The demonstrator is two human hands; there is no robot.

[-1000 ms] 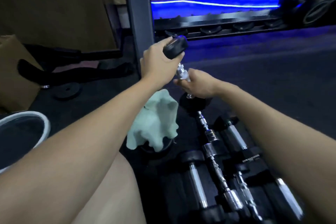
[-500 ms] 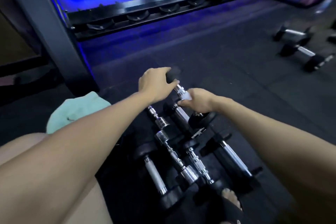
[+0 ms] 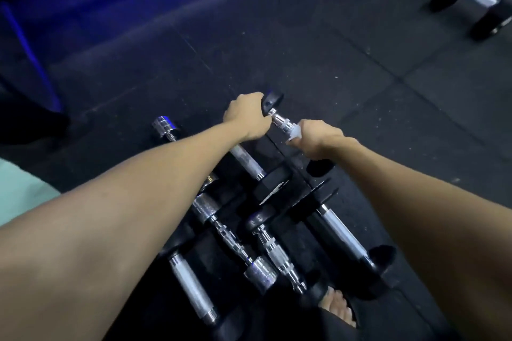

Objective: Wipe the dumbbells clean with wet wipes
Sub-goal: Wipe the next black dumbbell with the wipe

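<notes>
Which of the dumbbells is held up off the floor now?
The small dumbbell: left hand grips its far head, right hand holds a wipe round its handle. The others lie on the floor.

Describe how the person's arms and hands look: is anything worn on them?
Both forearms are bare up to the frame edge: no sleeves show. The left hand and the right hand wear no gloves, and no watch, ring or wristband is visible. I see no markings on either arm.
</notes>
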